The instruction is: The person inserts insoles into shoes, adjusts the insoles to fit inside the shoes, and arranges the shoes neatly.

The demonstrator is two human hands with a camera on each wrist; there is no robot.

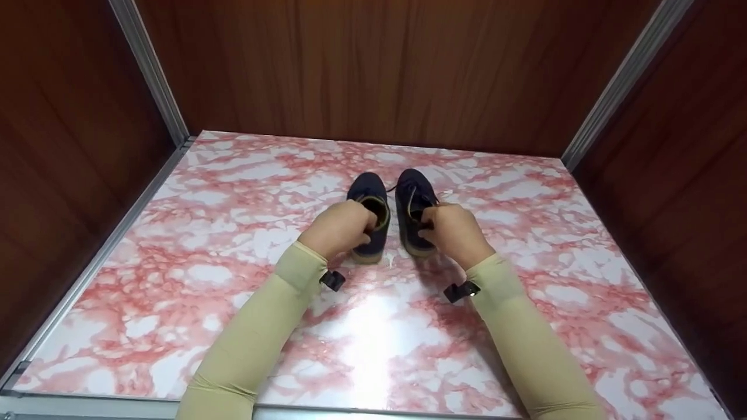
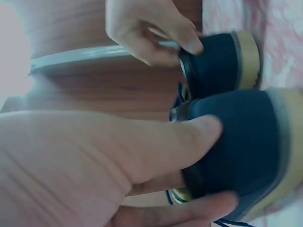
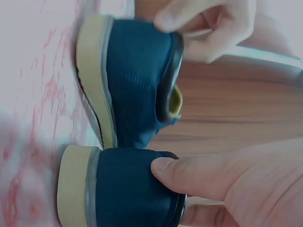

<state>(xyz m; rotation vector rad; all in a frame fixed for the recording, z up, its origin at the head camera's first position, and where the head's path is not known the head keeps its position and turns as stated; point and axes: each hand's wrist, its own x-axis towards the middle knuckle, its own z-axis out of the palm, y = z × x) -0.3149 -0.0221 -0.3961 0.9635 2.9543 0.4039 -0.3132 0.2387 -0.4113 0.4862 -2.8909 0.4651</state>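
Two navy blue lace-up shoes with tan soles stand side by side on the table, toes pointing away from me. My left hand (image 1: 341, 226) grips the left shoe (image 1: 367, 185) by its collar at the heel, thumb on the outside of the heel (image 2: 246, 137) in the left wrist view. The right shoe (image 1: 412, 179) is held the same way by my right hand (image 1: 458, 228); its thumb lies on the blue heel (image 3: 128, 189) in the right wrist view. A narrow gap runs between the shoes. Fingers partly cover both shoe openings.
The tabletop (image 1: 210, 274) has a red and white marbled pattern. Brown wood-grain panels (image 1: 373, 70) enclose it at the back and both sides, with metal posts (image 1: 157, 76) at the rear corners. A dark wrist camera (image 1: 332, 280) sits on each sleeved forearm.
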